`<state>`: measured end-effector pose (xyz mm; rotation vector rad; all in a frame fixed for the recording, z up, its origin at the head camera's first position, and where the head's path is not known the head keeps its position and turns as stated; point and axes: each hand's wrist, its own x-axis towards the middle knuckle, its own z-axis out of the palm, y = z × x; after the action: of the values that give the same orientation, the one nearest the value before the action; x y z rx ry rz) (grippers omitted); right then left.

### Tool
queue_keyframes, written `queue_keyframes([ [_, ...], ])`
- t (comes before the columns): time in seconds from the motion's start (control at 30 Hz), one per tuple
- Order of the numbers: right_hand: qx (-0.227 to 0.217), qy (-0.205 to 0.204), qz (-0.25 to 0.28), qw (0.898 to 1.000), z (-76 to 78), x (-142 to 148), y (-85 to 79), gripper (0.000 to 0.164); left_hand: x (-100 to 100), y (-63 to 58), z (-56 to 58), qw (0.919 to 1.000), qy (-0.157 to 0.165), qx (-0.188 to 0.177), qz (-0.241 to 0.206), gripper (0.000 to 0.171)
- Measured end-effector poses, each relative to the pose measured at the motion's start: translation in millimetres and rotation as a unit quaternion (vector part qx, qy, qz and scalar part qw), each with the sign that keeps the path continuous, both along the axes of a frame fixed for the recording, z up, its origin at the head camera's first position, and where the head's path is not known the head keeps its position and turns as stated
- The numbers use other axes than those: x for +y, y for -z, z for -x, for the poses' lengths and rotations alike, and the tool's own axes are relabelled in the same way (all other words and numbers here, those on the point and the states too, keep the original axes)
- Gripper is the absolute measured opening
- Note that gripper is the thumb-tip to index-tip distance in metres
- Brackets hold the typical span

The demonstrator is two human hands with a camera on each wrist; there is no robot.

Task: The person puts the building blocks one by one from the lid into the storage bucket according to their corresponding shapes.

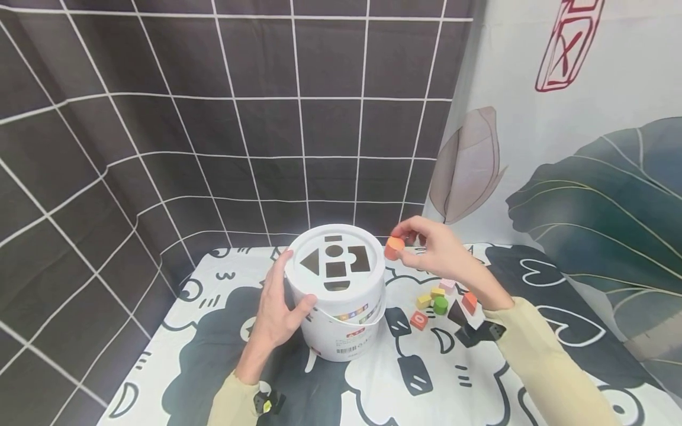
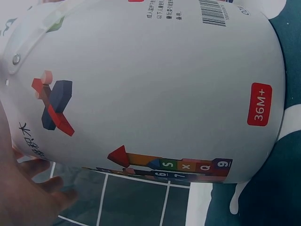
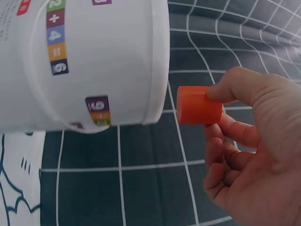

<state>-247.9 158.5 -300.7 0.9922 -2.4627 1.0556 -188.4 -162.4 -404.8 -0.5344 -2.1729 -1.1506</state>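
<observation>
A white bucket (image 1: 348, 328) stands upright, its pale lid (image 1: 295, 251) on top with several cut-out holes of different shapes. My left hand (image 1: 277, 307) rests against the bucket's left side, fingers fairly straight at the rim and thumb on the front. In the left wrist view, its fingers (image 2: 51, 186) show beside the printed bucket wall. My right hand (image 1: 439, 248) pinches an orange rounded block (image 3: 195, 106) between thumb and fingers. It holds the block just right of the lid, apart from it; part of the block is hidden by the fingertips.
Right of the bucket lie several loose blocks on the patterned cloth (image 1: 426, 367), among them a green block (image 1: 440, 305), a red block (image 1: 418, 320) and a pink block (image 1: 447, 286). A dark gridded curtain (image 1: 256, 118) hangs behind. The bucket's handle (image 1: 341, 322) hangs down in front.
</observation>
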Motion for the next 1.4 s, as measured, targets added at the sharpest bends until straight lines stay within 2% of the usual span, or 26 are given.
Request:
queue_keyframes([
  [0.13, -0.032, -0.015, 0.004, 0.999, 8.3, -17, -4.9, 0.03, 1, -0.3, 0.6, 1.0, 0.002, 0.004, 0.002, 0.092],
  [0.33, -0.046, -0.053, 0.006, 0.998, 20.1, -41, -9.1, 0.029, 2, 0.1, 0.2, 1.0, -0.001, 0.004, 0.006, 0.093],
  [0.5, -0.062, -0.058, -0.009, 0.996, 28.0, -54, -8.7, 0.029, 3, 0.9, -0.1, 0.9999, 0.001, 0.007, 0.008, 0.092],
  [0.73, -0.04, -0.07, -0.032, 0.996, 37.3, -70, -7.6, 0.026, 3, 0.7, 0.0, 0.9999, 0.002, 0.007, 0.007, 0.093],
  [0.97, -0.022, -0.078, -0.057, 0.995, 39.9, -86, -9.6, 0.025, 3, 0.6, -0.6, 0.9999, -0.005, -0.008, 0.011, 0.093],
  [1.4, -0.031, -0.079, -0.084, 0.993, 40.3, -94, -6.2, 0.026, 2, 0.2, -0.6, 0.9999, -0.008, 0.001, 0.01, 0.092],
])
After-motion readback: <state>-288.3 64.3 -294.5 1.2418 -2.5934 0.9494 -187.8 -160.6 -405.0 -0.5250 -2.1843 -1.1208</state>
